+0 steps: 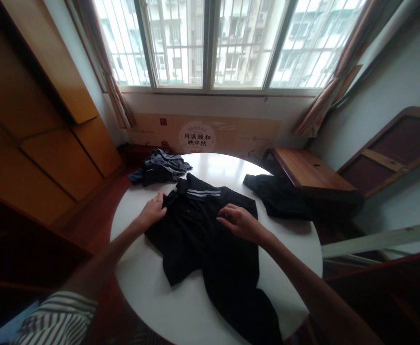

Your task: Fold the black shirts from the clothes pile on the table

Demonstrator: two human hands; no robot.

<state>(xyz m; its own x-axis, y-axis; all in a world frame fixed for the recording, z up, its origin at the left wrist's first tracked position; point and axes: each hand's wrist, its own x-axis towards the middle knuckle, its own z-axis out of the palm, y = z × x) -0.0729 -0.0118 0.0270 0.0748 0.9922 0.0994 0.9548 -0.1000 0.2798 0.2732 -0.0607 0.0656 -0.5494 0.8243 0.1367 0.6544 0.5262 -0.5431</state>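
Striped sleeve (57,316) nearest; black polo shirt (210,239) spread across the round tabletop (152,292), hem overhanging its near edge; left hand (153,211) and right hand (240,223) flat, fingers loose, grasping nothing: best smoothed outward from the collar, evenly.

Bright window (210,43) backlights a dim room; glare on the table (217,167); edges bend.

On the round table (148,287) we have a polo shirt (210,239) spread in the middle, collar toward the window (210,43). Our left hand (154,211) rests on its left shoulder, our right hand (240,223) on its right chest. A crumpled garment (161,170) lies behind-left, another garment (276,194) behind-right, beside a wooden bench (307,170).
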